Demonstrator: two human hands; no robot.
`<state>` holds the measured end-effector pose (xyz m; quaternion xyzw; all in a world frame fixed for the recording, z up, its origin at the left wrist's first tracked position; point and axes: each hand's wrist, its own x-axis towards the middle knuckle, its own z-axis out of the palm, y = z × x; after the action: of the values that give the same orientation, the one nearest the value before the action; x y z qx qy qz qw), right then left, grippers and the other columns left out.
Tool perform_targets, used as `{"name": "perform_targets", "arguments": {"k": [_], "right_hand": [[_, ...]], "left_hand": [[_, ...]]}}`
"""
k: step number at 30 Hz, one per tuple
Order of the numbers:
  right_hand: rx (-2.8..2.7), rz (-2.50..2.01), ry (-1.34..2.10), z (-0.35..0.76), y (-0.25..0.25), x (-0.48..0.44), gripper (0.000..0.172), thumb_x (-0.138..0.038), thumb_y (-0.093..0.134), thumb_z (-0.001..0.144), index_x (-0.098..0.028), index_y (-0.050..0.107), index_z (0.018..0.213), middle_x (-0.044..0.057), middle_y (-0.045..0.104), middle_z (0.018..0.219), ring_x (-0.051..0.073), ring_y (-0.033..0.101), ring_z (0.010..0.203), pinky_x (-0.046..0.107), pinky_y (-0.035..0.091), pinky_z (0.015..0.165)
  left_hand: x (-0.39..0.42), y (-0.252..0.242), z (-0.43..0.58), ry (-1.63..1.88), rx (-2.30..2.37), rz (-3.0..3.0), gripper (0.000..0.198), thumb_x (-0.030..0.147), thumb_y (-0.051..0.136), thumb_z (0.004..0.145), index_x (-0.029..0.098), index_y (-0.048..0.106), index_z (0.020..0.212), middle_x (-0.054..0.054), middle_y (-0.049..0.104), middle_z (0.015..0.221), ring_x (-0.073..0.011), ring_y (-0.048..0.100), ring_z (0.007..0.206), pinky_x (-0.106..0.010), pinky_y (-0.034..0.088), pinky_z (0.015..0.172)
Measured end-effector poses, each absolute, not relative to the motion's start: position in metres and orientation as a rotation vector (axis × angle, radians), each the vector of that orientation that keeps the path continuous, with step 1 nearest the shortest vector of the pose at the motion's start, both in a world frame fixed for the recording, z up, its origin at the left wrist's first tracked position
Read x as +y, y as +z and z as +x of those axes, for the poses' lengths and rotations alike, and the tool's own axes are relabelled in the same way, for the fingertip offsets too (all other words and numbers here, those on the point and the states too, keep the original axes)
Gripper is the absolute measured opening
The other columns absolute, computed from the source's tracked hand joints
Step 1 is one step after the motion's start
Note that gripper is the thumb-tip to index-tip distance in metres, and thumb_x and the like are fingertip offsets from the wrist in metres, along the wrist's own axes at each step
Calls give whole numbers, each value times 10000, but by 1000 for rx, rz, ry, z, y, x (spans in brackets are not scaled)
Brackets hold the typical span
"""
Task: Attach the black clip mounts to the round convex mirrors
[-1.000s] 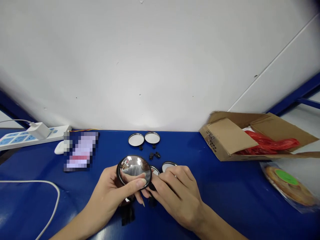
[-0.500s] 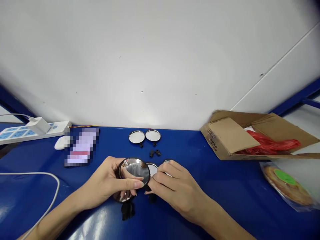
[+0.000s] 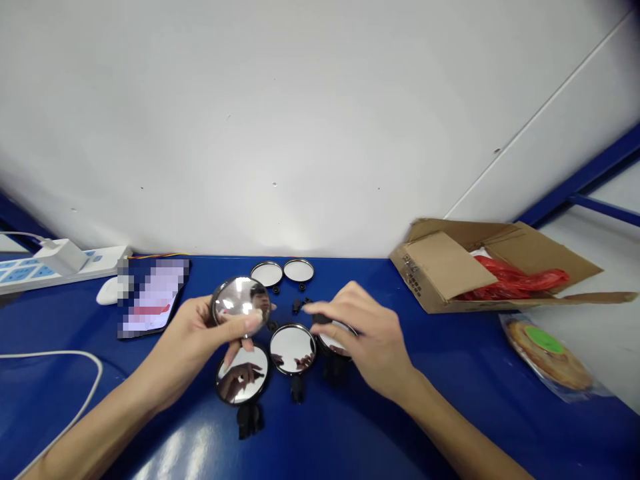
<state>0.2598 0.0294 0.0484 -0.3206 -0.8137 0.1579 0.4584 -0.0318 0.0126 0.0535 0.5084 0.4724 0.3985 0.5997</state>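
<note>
left grip [image 3: 200, 333] closed on a round convex mirror [image 3: 241, 301] — below that grip a second mirror [image 3: 243, 375] lies on the blue worktop [image 3: 425, 413], a third mirror [image 3: 293, 349] just right of it — right grip [image 3: 367, 333] half open, curled over a fourth mirror [image 3: 334, 341]

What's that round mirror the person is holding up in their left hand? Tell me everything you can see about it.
The small round convex mirror has a shiny, domed face inside a thin dark rim, and it shows curved reflections. The left hand holds it tilted above the blue tabletop, with the thumb across its lower edge and the fingers behind it. Only the hand touches it. Its back, and any mount there, cannot be seen.
</note>
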Motion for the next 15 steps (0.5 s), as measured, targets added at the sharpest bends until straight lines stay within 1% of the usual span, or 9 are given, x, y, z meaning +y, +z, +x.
{"name": "perform_targets", "arguments": {"k": [2, 5, 8, 11, 13, 15], "right_hand": [[-1870, -964, 367, 268, 45, 38, 198, -329, 768, 1113, -314, 866, 1284, 18, 768, 899, 231, 621, 879, 399, 559, 792], [-1780, -1161, 423, 276, 38, 49, 260, -360, 758, 1098, -322, 865, 1332, 29, 726, 889, 243, 619, 897, 400, 546, 767], [-1792, -1281, 509, 278, 30, 56, 253, -418, 770, 1061, -311, 900, 1250, 43, 704, 893, 258, 635, 921, 415, 540, 799], [-1809, -1359, 616, 277, 23, 61, 241, -445, 777, 1014, -302, 923, 1140, 46, 704, 855, 268, 642, 911, 426, 536, 829], [-1807, -1388, 660, 277, 20, 64, 239, -457, 774, 997, -301, 926, 1095, 44, 717, 840, 267, 649, 895, 425, 533, 829], [-1800, -1417, 675, 278, 18, 66, 249, -475, 763, 988, -298, 921, 1063, 47, 741, 849, 272, 657, 892, 427, 528, 825]], "left_hand": [[18, 52, -36, 1049, 1159, 1145, 332, 445, 947, 914, 194, 799, 755, -16, 750, 697, -104, 549, 539, -245, 498, 584], [23, 50, -40, 1114, 1159, 1069, 245, 383, 965, 893, 190, 815, 885, -22, 746, 779, -146, 626, 676, -236, 529, 613], [26, 47, -41, 1123, 1149, 1001, 290, 396, 965, 899, 167, 817, 997, -49, 774, 872, -180, 695, 778, -250, 581, 666], [29, 44, -41, 1125, 1162, 974, 336, 449, 905, 957, 151, 796, 1069, -99, 823, 999, -218, 769, 841, -291, 633, 722], [32, 41, -42, 1135, 1176, 951, 318, 419, 863, 981, 149, 768, 1120, -128, 841, 1071, -255, 814, 882, -330, 664, 755], [36, 37, -43, 1158, 1196, 939, 281, 361, 823, 991, 157, 726, 1159, -135, 849, 1079, -290, 844, 928, -364, 683, 784]]}}
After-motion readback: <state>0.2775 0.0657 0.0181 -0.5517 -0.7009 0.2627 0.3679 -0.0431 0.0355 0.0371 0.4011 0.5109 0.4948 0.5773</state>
